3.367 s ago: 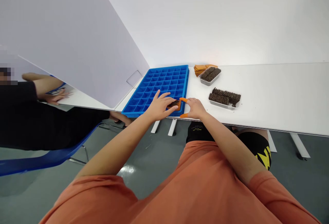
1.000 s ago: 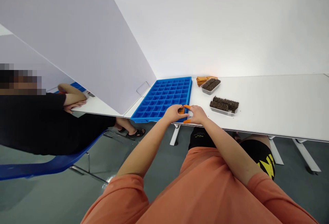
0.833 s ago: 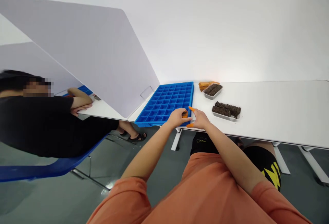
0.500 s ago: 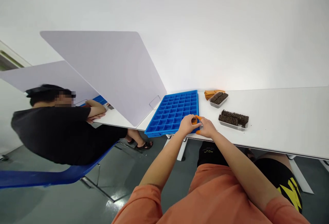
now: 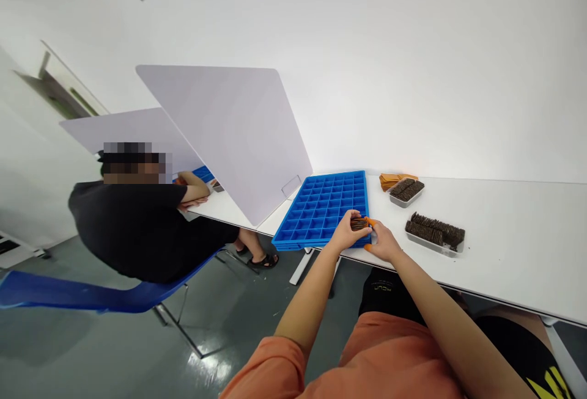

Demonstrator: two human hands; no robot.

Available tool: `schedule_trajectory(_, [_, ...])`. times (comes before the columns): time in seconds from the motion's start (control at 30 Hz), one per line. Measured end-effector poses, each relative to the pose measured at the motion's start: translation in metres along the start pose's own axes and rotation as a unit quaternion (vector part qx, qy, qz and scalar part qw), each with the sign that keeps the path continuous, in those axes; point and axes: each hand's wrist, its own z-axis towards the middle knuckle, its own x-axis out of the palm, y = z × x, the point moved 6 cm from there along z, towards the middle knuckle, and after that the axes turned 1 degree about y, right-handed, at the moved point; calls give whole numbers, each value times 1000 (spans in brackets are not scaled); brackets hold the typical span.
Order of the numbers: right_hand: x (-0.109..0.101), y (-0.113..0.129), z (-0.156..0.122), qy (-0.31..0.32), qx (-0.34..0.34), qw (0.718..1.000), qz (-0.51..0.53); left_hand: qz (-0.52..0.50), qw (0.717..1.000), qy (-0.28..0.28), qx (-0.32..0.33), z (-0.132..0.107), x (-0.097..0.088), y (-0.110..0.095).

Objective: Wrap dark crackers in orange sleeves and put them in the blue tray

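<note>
Blue compartment tray [image 5: 298,245]: on the white table [image 5: 518,246], seen from the head.
Stack of thin dark pieces [image 5: 359,224]: over the tray's near right corner.
Left hand [image 5: 345,233]: pinching that stack.
Right hand [image 5: 386,244] (orange finger cots [image 5: 370,222] on): beside the tray, thumb and finger spread.
Clear tub [image 5: 428,245]: right of the tray.

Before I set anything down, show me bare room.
Widest: the white tabletop right of the front tub, bar some dark specks. Narrower: the strip between the blue tray and that tub, partly under the right hand. Crowded: the tray's near right corner, left hand around dark pieces; by the wall, orange packets beside the back tub.
</note>
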Motion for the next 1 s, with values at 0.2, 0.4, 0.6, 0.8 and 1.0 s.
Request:
schedule_trajectory(0.2, [2,-3,-1,0,-7,1000,3,44,997,-44,-42,-27,-13,13])
schedule_trajectory(0.4, [2,-7,-1,0,0,1000,14,84,995,-33,-37,-35,-12,16])
schedule_trajectory(0.6, [3,-14,0,-3,-1,1000,10,81,995,-19,-47,-28,-15,15])
schedule_trajectory(0.8, [5,-23,0,-24,-3,1000,-10,99,993,-24,-56,-30,-16,6])
schedule_trajectory(1.0, [7,-28,0,-25,-8,1000,-15,112,991,-27,-68,-32,-16,5])
